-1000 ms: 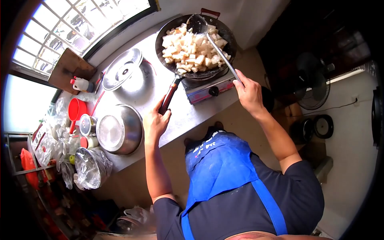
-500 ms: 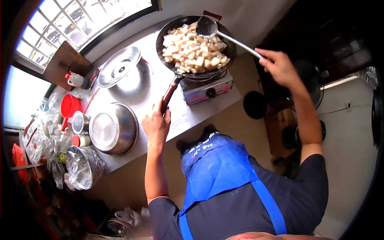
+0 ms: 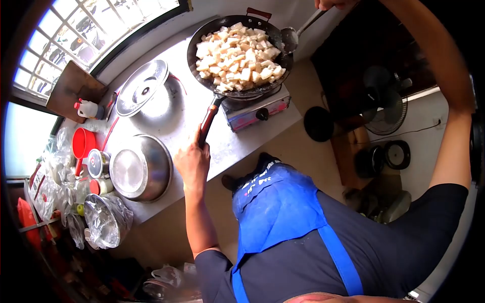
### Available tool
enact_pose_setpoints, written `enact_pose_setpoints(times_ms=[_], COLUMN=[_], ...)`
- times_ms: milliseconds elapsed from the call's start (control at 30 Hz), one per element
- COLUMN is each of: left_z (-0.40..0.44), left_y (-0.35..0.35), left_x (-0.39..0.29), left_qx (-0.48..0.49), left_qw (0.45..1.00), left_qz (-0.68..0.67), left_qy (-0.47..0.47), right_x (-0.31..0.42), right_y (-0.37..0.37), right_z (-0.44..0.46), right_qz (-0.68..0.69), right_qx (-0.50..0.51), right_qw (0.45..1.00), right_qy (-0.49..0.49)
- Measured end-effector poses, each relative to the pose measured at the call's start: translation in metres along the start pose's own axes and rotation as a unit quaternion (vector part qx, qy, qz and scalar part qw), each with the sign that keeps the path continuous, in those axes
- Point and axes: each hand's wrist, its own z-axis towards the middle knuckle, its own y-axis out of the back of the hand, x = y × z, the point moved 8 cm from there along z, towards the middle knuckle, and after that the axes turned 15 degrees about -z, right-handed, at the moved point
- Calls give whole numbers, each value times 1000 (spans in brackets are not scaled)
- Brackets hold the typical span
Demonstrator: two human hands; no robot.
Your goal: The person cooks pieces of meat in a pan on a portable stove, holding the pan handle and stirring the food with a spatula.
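A black wok (image 3: 196, 76) full of pale, cubed chunks of food (image 3: 237, 58) sits on a portable gas stove (image 3: 258, 112). My left hand (image 3: 193, 160) is closed around the end of the wok's long brown handle (image 3: 208, 123). At the top edge of the view my right hand (image 3: 336, 4), partly cut off, grips the handle of a metal ladle (image 3: 289, 40). The ladle's bowl is at the wok's right rim, beside the chunks. Whether it touches the rim I cannot tell.
Left of the wok, the metal counter (image 3: 174, 113) holds a round lid (image 3: 144, 88), an upturned steel basin (image 3: 139, 169), a red dipper (image 3: 83, 144) and jars. A plastic-covered bowl (image 3: 103, 219) stands at the counter's near left. A fan (image 3: 386, 103) is at the right.
My right hand has swung up and away to the top edge, carrying the ladle from over the chunks to the wok's right rim. My left hand keeps its hold on the handle.
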Motion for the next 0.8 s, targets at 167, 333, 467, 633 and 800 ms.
enact_pose_setpoints(times_ms=[167,333,467,633,800], left_z=[1,5,6,5,3], left_y=[-4,2,4,4,3], left_x=[7,3,0,1,5], left_qx=[-5,27,12,9,-9], left_qw=[999,999,999,999,999], left_qz=[-33,-44,-47,-41,-36], left_qy=[5,15,-14,14,25], right_x=[-18,-46,-20,3,15], right_y=[-75,-179,-212,-217,-206], right_z=[82,132,148,137,97], right_qz=[8,193,263,293,139], right_qx=[65,-194,-197,-307,-375], right_qw=[996,958,944,903,915], right_qy=[66,83,36,71,50])
